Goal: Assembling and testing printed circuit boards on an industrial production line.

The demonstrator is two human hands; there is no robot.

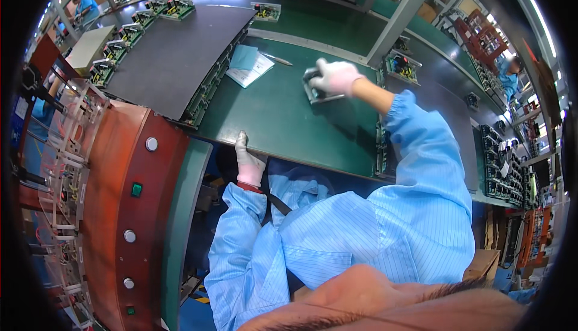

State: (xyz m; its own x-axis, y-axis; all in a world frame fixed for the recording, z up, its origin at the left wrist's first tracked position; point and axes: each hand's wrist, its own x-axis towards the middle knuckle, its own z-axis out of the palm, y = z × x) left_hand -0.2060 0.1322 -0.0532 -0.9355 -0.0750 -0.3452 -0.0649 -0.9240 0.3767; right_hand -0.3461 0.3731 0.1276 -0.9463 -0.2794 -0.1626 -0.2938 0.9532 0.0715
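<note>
In a white glove, my right hand (338, 78) reaches over the green worktop (289, 111) and grips a circuit board unit with a metal frame (315, 94). The unit looks tilted, and the glove covers much of it. My left hand (247, 165), gloved too, is at the worktop's front edge with its thumb over the top; its other fingers are hidden below. Beyond it lie a blue card (244, 58) and a white printed sheet (253, 73). A pen-like tool (276, 59) rests close to these papers.
A dark mat (180, 54) stands to the left, circuit boards (123, 39) along its far side. More boards (402, 67) sit at the right. A red-brown machine panel (129, 210) with knobs fills the left. Other people (87, 6) in blue work in the distance.
</note>
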